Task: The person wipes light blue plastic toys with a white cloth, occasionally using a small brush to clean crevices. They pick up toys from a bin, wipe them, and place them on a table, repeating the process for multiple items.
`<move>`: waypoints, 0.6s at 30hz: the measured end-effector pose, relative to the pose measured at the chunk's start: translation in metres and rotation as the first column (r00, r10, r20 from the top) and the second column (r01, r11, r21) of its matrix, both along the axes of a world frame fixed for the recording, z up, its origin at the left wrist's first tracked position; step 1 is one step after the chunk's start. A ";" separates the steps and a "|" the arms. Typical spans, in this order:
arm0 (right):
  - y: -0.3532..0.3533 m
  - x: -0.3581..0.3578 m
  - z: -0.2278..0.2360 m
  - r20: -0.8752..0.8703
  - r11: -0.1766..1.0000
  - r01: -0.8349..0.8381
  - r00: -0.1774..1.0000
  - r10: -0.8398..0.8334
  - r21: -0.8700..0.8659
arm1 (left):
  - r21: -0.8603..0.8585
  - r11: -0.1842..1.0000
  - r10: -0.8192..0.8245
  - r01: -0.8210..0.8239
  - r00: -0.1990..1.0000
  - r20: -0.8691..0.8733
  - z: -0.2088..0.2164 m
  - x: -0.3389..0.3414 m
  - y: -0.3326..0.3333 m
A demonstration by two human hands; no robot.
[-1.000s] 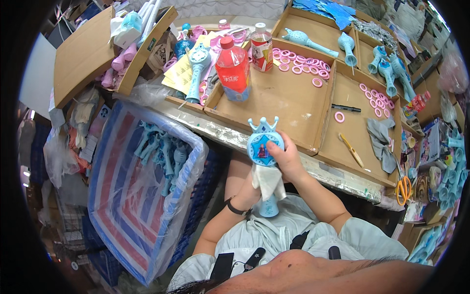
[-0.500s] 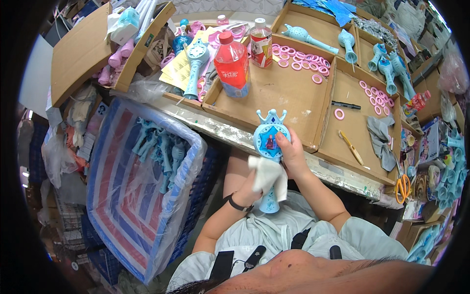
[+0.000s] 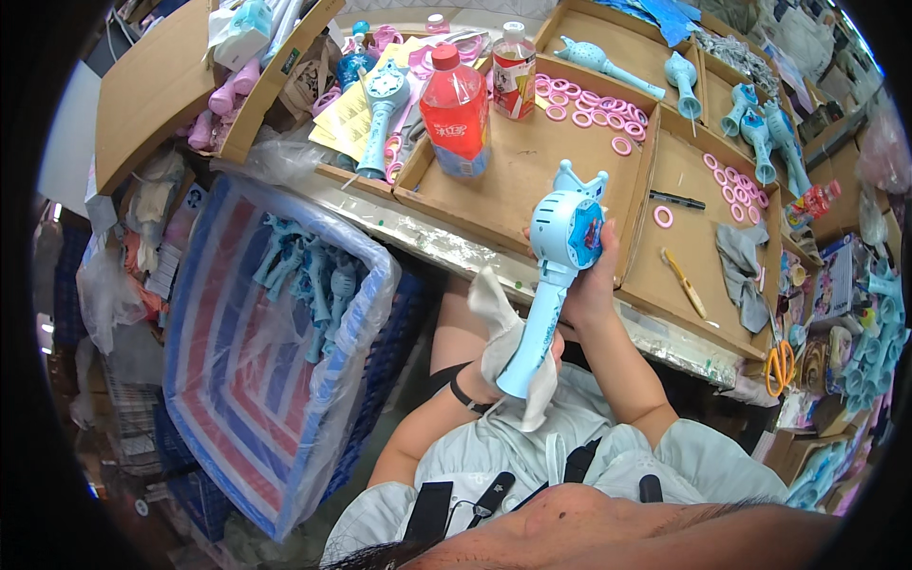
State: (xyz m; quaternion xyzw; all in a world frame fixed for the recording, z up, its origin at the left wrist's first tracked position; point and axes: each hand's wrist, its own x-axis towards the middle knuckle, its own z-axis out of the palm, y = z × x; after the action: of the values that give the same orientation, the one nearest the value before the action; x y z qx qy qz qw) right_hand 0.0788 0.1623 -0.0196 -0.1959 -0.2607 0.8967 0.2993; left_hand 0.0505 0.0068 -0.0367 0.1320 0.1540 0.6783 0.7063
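A light-blue toy wand (image 3: 546,309) with a crown top and a round head is held over my lap, tilted and turned partly sideways. My right hand (image 3: 597,283) grips it from behind at the head, next to the blue picture face. In my left hand (image 3: 478,384) is a white cloth (image 3: 502,340), bunched against the lower handle; the wand hides part of these fingers. Similar wands lie in the lined crate (image 3: 380,256) at my left, and another wand (image 3: 385,100) rests on the table's yellow papers.
Cardboard trays (image 3: 532,204) on the table hold pink rings (image 3: 608,112), more blue wands, a black pen (image 3: 676,199), a brush (image 3: 684,283) and a grey cloth (image 3: 741,271). A red bottle (image 3: 454,114) stands ahead. Orange-handled scissors (image 3: 780,367) hang near the right edge.
The wand has been turned so its side and back show instead of its picture face, and it is raised slightly. The cloth has shifted down along the handle with my left hand.
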 end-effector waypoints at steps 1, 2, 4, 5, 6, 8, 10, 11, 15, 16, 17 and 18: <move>0.001 0.002 0.001 0.027 1.000 0.014 1.000 -0.015 0.015 | -0.043 0.995 0.080 -0.088 0.984 -0.161 0.000 -0.001 0.000; 0.000 0.004 0.002 0.045 0.999 0.016 0.999 -0.018 0.037 | -0.059 0.986 0.130 -0.157 0.936 -0.326 0.000 0.000 -0.001; 0.000 0.008 0.003 0.060 0.999 -0.001 0.998 -0.002 0.051 | -0.081 0.989 0.099 -0.126 0.955 -0.279 0.001 0.000 -0.002; -0.001 0.010 0.004 0.065 0.998 -0.013 0.998 0.009 0.062 | -0.106 0.984 0.101 -0.145 0.935 -0.339 0.003 0.000 -0.003; -0.001 0.012 0.004 0.085 0.996 -0.004 0.996 -0.003 0.087 | -0.128 0.978 0.100 -0.164 0.912 -0.398 0.005 0.000 -0.002; 0.002 0.013 0.004 0.076 0.984 -0.015 0.997 0.002 0.175 | -0.068 0.975 0.114 -0.212 0.738 -0.665 0.010 -0.001 0.003; 0.002 0.014 0.004 0.139 0.982 -0.043 0.990 0.017 0.186 | -0.019 0.963 0.233 -0.269 0.865 -0.444 0.017 0.000 0.009; 0.002 0.015 0.004 0.181 0.975 -0.060 0.983 0.021 0.212 | 0.003 0.936 0.226 -0.352 0.595 -0.772 0.020 -0.001 0.012; -0.003 0.036 0.003 0.273 0.922 -0.087 0.962 -0.021 0.377 | -0.146 0.837 0.200 -0.528 0.544 -0.815 0.029 -0.002 0.018; -0.006 0.046 0.002 0.424 0.851 -0.150 0.901 -0.093 0.504 | -0.337 0.807 0.271 -0.485 0.812 -0.518 0.029 -0.003 0.019; -0.003 0.064 0.002 0.497 0.734 -0.242 0.855 -0.147 0.635 | -0.360 0.777 0.312 -0.517 0.812 -0.493 0.029 -0.003 0.019; 0.000 0.082 0.001 0.581 0.605 -0.363 0.787 -0.209 0.709 | -0.359 0.773 0.264 -0.523 0.780 -0.567 0.028 -0.003 0.019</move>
State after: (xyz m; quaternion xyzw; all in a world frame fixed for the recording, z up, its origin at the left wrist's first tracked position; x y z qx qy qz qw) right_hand 0.1612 0.1619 -0.0185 -0.3095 -0.7199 0.5843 0.2111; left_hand 0.0474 0.0255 -0.0090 0.0746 0.5204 0.6959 0.4893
